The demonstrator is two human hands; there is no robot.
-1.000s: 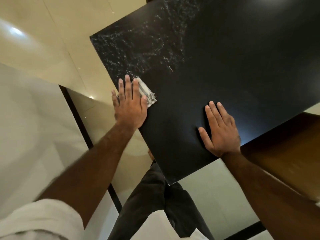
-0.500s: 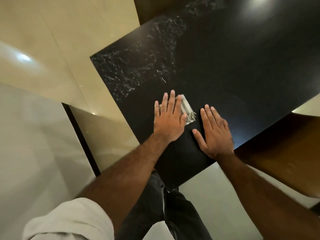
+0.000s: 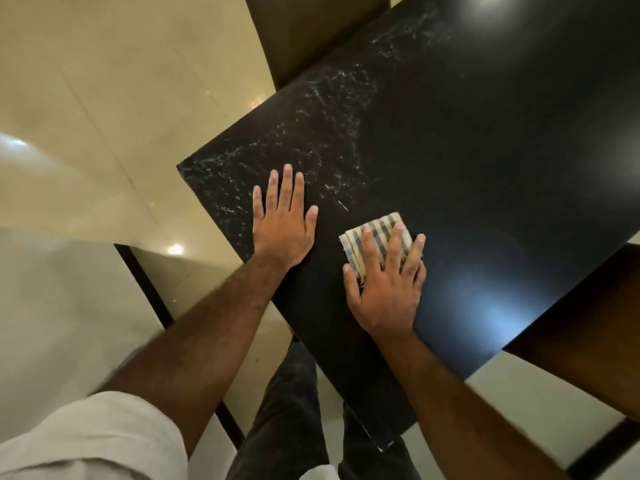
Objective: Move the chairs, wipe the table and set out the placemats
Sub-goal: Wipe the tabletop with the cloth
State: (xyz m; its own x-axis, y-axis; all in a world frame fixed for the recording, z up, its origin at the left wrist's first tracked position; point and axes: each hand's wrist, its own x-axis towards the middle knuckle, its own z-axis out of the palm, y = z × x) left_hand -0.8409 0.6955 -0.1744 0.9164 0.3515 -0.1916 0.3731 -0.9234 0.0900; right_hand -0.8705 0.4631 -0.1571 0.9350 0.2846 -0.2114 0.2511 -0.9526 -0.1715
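Seen from the head camera, a folded cloth [image 3: 375, 242] — pale, crossed with dark stripes, frayed at its near edge — is lying flat on a glossy black table [image 3: 485, 150], near the corner closest to the person. White streaks and speckles are showing across the tabletop's left and far-left area, while the right part is reflecting soft light. The right hand [image 3: 386, 285] is pressing palm-down on the cloth, fingers spread and extended, not curled around it; the cloth's far half is sticking out beyond the fingertips. The left hand [image 3: 282, 225] is lying flat and empty on the bare tabletop just beside the table's left edge, fingers straight and close together, apart from the cloth. Both forearms are reaching forward — a pale rolled sleeve [image 3: 86, 441] is covering the left upper arm. Brown chairs [image 3: 588, 358] are standing at the table's right and far sides.
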